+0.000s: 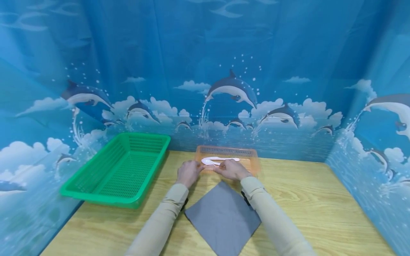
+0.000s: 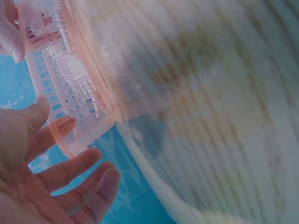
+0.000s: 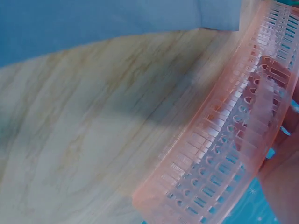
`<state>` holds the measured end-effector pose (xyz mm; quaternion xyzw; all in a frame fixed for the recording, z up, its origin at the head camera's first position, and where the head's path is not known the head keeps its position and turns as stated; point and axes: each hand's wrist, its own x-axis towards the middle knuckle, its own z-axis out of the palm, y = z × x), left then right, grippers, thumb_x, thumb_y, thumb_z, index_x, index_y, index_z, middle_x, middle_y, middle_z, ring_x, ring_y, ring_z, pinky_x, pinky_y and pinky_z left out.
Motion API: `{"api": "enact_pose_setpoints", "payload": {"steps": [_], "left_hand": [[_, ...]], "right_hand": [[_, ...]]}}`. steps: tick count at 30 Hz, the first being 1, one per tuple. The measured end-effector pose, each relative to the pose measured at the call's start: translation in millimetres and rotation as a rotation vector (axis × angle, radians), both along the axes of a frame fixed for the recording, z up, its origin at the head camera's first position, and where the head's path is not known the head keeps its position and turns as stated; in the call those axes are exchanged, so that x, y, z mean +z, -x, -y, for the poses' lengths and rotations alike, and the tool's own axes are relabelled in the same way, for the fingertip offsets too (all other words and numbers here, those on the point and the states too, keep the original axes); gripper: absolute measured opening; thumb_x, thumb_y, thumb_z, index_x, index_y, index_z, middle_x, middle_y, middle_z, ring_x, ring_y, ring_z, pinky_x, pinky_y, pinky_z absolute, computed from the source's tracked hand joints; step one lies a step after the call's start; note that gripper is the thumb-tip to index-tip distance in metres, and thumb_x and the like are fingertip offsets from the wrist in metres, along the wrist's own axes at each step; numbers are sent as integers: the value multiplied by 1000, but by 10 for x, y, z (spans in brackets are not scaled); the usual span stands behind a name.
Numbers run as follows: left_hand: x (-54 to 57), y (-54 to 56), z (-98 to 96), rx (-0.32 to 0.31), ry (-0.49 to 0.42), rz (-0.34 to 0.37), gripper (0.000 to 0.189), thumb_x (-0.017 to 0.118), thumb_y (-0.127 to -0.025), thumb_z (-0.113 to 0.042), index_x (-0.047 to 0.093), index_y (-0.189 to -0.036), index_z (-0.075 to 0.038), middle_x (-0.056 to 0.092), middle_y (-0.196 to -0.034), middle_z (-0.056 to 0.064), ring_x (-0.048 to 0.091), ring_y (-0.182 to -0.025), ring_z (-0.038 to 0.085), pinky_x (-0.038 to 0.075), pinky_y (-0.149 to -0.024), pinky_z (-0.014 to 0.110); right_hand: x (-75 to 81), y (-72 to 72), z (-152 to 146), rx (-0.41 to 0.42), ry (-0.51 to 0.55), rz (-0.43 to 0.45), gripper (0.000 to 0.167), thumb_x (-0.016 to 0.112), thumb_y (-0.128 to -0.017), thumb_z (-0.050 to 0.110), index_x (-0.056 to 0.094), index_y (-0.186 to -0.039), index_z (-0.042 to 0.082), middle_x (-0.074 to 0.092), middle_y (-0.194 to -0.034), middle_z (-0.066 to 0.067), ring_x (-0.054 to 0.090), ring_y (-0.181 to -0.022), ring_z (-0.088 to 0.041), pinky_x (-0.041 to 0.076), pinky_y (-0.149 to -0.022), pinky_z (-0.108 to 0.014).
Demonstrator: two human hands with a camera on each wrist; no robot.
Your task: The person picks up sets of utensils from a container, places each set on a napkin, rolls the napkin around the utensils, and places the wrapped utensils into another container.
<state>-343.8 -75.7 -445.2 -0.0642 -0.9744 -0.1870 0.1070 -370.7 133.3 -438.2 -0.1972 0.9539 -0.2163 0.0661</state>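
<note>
Near rim of orange slatted basket met by both hands, white cutlery inside.
On the wood-grain tabletop, basket's near L corner is pinched by L hand: rim caught betw. thumb & index, other fingers loosely spread, prob. so light plastic is steadied. R hand is bent over basket's near rim, fingertips close tog. by white spoon; whether rim or spoon is gripped can't be told. Spoon & 2nd white utensil (type unclear) are laid along basket's length, prob. as they fit best that way. Forearms are angled inward twd. basket. Grey cloth, turned cornerwise, is placed on basket's near side, betw. forearms; green mesh basket is set to its left.
</note>
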Motion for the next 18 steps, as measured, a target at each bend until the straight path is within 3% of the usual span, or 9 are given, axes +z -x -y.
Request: {"api": "enact_pose_setpoints", "payload": {"steps": [4, 9, 12, 18], "left_hand": [[-13, -6, -4, 0, -8, -2, 28, 65, -93, -41, 77, -99, -17, 74, -93, 8, 68, -81, 27, 54, -62, 41], [-29, -15, -8, 3, -21, -22, 25, 66, -92, -39, 77, -99, -16, 74, -93, 10, 68, -82, 29, 54, -62, 43], [-36, -17, -10, 4, -19, -25, 26, 66, -93, -39, 77, -99, -17, 73, -94, 11, 67, -82, 29, 55, -63, 44], [-52, -29, -11, -5, 14, -46, 30, 62, -95, -40, 74, -108, -15, 70, -100, 16, 64, -90, 33, 55, -71, 49]], "right_hand": [[7, -19, -51, 4, 25, -102, 39, 54, -99, 45, 77, -103, 14, 74, -86, -1, 64, -66, -19, 54, -66, -37], [71, -63, -176, 12, 61, -282, 17, 64, -96, 18, 77, -105, 11, 74, -103, -4, 69, -90, -20, 57, -79, -38], [127, -99, -259, 26, 94, -318, 16, 64, -94, 9, 75, -106, 10, 73, -104, -6, 68, -88, -19, 57, -74, -36], [194, -192, -383, 40, 147, -341, 20, 61, -96, 6, 73, -112, 10, 72, -108, -8, 65, -82, -14, 54, -68, -31]]}}
